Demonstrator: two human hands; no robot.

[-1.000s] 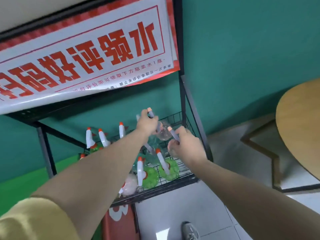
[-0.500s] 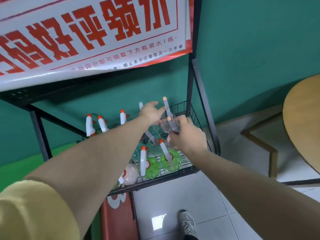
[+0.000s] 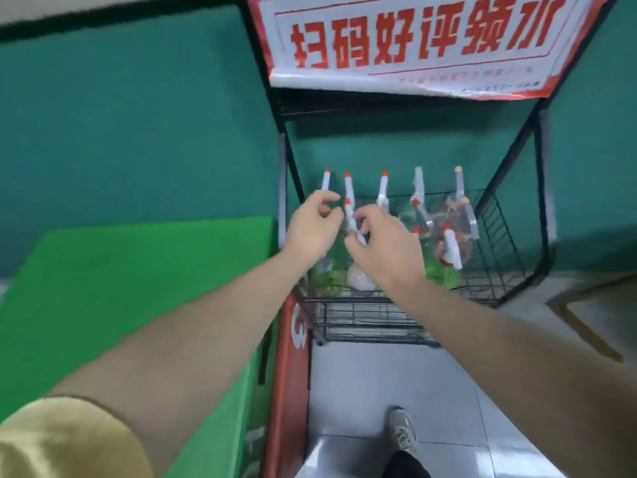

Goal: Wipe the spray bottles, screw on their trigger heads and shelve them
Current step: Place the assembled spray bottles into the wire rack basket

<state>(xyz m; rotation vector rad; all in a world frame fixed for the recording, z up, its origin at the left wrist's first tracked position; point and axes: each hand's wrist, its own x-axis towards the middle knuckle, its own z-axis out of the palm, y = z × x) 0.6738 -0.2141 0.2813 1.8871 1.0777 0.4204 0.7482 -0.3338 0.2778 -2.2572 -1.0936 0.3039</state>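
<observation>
Both arms were reaching into the black wire shelf (image 3: 489,232). Left hand (image 3: 312,229) and right hand (image 3: 382,250) sat close together at the shelf's left side, either side of one white trigger head (image 3: 351,219) with a red nozzle tip. Left grip: thumb and forefinger curled into a narrow pinch just beside the trigger head; could not tell whether they were actually touching it. Right grip: fingers curled loosely, fingertips (image 3: 358,219) near the trigger head's lower part, contact also unclear because of motion blur.

Spray bottles (image 3: 448,246) stood in the wire shelf, roughly two rows, trigger heads on, red or orange tips pointing up. Bottle bodies were clear, some with green labels low down. The bottle under the hands was mostly hidden by them.

A red-and-white sign (image 3: 420,39) hung off the frame above the shelf. A green box (image 3: 113,288) sat to the left, a red panel (image 3: 293,374) between it and the shelf. A shoe (image 3: 401,431) was on the tiled floor below.
</observation>
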